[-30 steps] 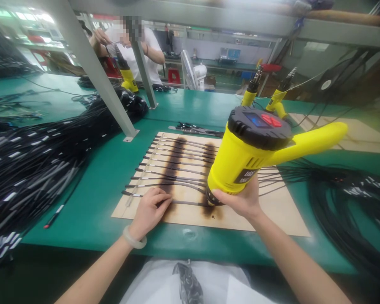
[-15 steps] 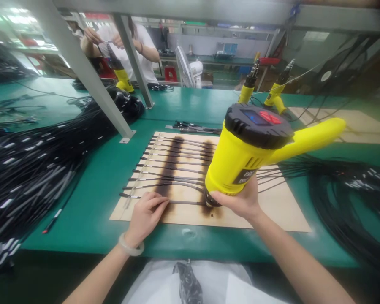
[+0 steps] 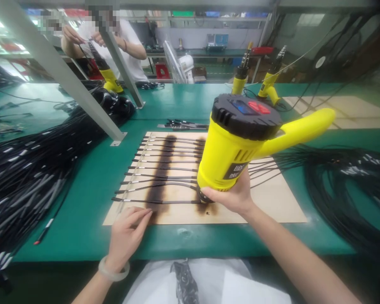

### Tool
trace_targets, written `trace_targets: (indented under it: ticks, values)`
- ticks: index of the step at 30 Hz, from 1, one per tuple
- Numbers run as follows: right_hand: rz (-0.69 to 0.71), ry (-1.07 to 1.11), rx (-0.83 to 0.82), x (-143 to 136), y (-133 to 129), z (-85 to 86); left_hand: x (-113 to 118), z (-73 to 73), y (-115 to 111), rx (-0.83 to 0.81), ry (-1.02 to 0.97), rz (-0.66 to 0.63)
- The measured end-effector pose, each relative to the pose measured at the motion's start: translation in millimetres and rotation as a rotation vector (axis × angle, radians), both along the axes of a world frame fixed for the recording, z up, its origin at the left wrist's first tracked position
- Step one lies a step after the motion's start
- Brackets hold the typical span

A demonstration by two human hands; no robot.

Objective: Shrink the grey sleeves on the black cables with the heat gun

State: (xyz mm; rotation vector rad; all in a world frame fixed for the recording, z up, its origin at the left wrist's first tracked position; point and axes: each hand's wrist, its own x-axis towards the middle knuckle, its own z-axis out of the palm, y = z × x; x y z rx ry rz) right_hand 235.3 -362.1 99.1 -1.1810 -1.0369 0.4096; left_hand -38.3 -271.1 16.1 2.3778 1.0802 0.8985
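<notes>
R hand (image 3: 232, 196) wrapped round heat gun (image 3: 229, 156), ctr frame, tip down at front cable (image 3: 177, 202); L hand (image 3: 126, 232), lower left, fingertips pressed together, nothing visible btwn, over board (image 3: 272, 211) edge.

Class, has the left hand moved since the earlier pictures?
Yes: judged against the wooden board, the left hand has moved left and toward the person, off the nearest cable.

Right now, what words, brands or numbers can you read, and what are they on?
Black label on the yellow tool: white characters, too blurred to quote surely.
Blue display on its top: nothing legible.
White tags on the black cables: too small to read.
</notes>
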Motion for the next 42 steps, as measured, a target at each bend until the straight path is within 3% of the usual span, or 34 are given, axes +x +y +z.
trace_targets:
  ticks: [9, 17, 34, 42]
  values:
    - [-0.088, -0.001, -0.014, 3.6, -2.0, -2.8, -2.2, -4.8, -11.6, -0.064, -0.051, 0.033]
    - [0.011, 0.120, 0.060, 3.7, 1.0, -2.5, -1.7, -9.9, -14.7, -0.038, -0.103, 0.045]
    - [-0.027, 0.126, -0.012, 2.1, 3.2, 2.3, -0.7, -7.6, -16.6, -0.016, -0.080, 0.029]
    - [0.048, 0.154, 0.022, 5.2, 10.2, 5.7, -0.6, -6.7, -16.0, -0.005, -0.076, 0.030]
